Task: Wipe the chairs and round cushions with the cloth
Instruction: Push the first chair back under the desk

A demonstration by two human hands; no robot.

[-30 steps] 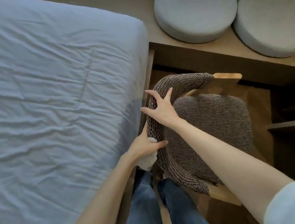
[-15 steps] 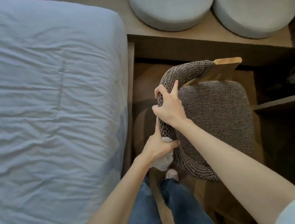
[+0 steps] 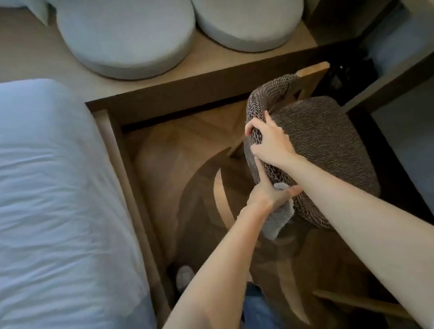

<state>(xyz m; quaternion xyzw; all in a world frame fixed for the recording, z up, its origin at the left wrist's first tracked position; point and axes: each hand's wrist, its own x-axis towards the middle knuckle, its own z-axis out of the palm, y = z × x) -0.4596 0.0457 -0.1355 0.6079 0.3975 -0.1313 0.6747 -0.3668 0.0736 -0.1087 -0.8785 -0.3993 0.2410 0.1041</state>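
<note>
Under left fingers [image 3: 260, 171], cloth [image 3: 277, 222] against chair [image 3: 322, 137]

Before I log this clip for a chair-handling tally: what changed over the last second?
The right hand, first spread open against the backrest, closed round it and now grips it. The chair shifted away from the bed, opening a strip of floor between them. The left hand kept the cloth pressed on the backrest's outer side; the two round cushions stayed put.
</note>
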